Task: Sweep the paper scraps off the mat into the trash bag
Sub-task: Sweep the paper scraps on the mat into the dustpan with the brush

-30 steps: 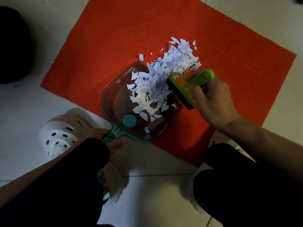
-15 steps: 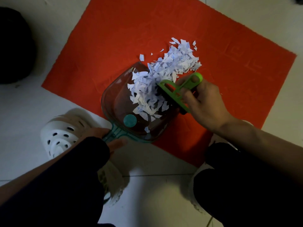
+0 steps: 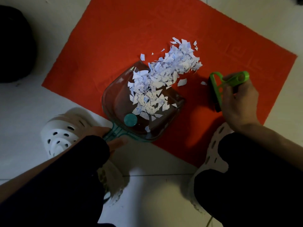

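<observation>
White floor tiles [image 3: 147, 194] carry a red mat [image 3: 123, 38]. On the mat lies a clear dustpan [image 3: 118, 102] with a teal handle, which the left hand [image 3: 105, 136] grips. White paper scraps [image 3: 164, 76] lie in one band, partly inside the dustpan and partly on the mat beyond its mouth. The right hand [image 3: 237, 102] holds a green brush [image 3: 219, 89] by its handle, well apart from the pile. A dark bag [image 3: 14, 46] sits far left. White perforated shoes [image 3: 62, 135] stand beside the mat.
</observation>
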Action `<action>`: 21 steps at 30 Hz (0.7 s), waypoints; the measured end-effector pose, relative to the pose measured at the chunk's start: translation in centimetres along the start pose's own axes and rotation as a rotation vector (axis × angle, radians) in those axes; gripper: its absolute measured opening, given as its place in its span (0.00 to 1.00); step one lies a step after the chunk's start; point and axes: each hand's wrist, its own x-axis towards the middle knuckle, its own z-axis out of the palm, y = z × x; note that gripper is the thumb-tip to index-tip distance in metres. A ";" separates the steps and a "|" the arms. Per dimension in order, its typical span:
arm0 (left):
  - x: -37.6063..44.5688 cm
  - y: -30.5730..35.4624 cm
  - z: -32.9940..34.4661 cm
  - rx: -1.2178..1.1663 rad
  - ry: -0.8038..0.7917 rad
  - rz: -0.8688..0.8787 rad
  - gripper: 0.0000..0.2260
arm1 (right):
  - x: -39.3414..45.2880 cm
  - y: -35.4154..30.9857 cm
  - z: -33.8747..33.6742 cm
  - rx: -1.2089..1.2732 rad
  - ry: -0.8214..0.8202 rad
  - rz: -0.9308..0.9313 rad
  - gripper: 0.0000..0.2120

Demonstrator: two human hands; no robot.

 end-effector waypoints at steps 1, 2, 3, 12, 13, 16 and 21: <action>0.0 0.0 0.0 0.004 -0.001 0.001 0.17 | -0.3 -0.7 0.5 0.032 -0.036 -0.024 0.16; 0.0 0.1 0.0 0.008 0.000 0.000 0.17 | -0.5 -1.4 0.9 0.066 -0.074 -0.051 0.15; 0.0 0.1 0.1 0.004 0.006 -0.001 0.17 | -0.7 -2.0 1.4 0.100 -0.111 -0.074 0.12; 0.0 0.1 0.1 0.022 0.016 0.010 0.17 | 2.3 -1.4 0.1 0.024 0.010 -0.099 0.12; 0.0 0.1 0.1 0.024 0.016 0.009 0.17 | 3.0 -1.0 0.2 0.000 0.028 -0.089 0.12; 0.0 0.1 0.2 -0.028 0.018 -0.010 0.17 | 4.5 -0.4 0.8 -0.054 0.053 -0.083 0.13; -0.1 0.4 0.1 0.022 0.023 0.013 0.18 | 3.9 -2.0 2.0 -0.063 -0.097 -0.160 0.09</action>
